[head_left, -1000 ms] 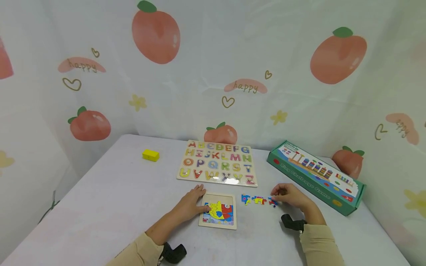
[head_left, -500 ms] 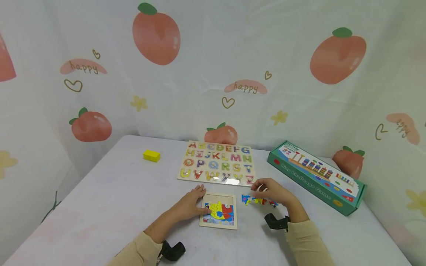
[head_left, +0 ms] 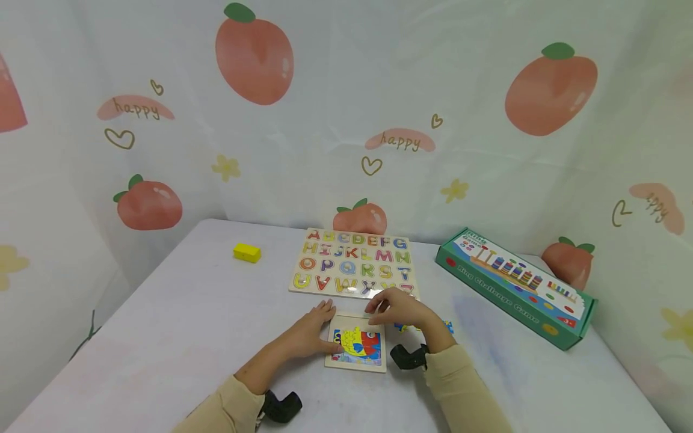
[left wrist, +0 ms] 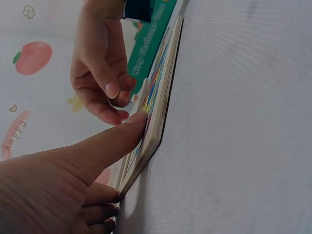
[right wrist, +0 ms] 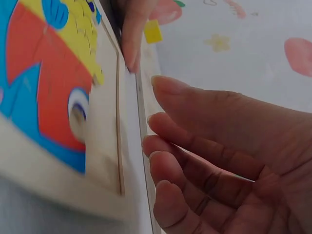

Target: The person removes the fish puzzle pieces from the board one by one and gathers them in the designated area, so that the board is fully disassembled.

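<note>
A small wooden fish puzzle point(head_left: 354, 367) lies on the table, its upper strip showing bare wood in the right wrist view. My left hand point(head_left: 305, 334) rests at its left side, thumb straight across the picture and fingers along the outer edge. Over the puzzle's upper right corner hovers my right hand point(head_left: 403, 310), thumb and bent fingers apart with nothing between them. Joined puzzle pieces point(head_left: 448, 326) in blue, red and yellow lie right of the frame, partly hidden behind the right hand and wrist.
Behind the hands lies a wooden alphabet board point(head_left: 346, 264), its lower right corner overlapped by the right hand. A green Ring Challenge Game box point(head_left: 509, 288) stands at the right, and a yellow block point(head_left: 246, 252) sits at the back left.
My right hand has moved left from the far end of the loose pieces, past them, to the puzzle's upper right corner. The left hand has stayed in place.
</note>
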The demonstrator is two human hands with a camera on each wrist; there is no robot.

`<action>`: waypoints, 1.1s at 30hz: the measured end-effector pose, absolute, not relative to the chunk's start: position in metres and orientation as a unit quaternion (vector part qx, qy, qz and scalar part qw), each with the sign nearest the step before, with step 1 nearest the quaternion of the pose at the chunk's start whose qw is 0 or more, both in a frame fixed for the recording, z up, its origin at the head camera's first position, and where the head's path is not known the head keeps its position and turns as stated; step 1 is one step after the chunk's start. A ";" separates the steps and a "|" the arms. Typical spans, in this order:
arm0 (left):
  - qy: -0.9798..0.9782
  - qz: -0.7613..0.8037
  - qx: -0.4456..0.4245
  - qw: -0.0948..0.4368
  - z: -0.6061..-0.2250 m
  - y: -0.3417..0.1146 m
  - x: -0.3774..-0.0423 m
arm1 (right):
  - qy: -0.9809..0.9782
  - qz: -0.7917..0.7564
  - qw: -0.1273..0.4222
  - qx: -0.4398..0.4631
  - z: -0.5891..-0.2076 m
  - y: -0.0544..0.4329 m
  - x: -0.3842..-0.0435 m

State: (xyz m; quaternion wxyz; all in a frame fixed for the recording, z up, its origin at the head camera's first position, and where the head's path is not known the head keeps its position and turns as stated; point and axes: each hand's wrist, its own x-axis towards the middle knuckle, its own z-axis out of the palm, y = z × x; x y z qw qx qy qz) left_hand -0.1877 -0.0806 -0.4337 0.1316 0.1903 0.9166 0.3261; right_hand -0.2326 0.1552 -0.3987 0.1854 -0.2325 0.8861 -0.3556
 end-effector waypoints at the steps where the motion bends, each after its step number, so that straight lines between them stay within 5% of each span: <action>1: 0.916 0.326 0.192 0.132 -0.433 -0.081 -0.188 | 0.885 -0.355 0.188 -0.234 -0.399 0.151 -0.233; 14: 0.916 0.325 0.191 0.135 -0.432 -0.081 -0.187 | 0.868 -0.361 0.238 -0.242 -0.405 0.117 -0.228; 33: 0.913 0.337 0.189 0.130 -0.433 -0.079 -0.187 | 0.875 -0.356 0.234 -0.229 -0.407 0.106 -0.216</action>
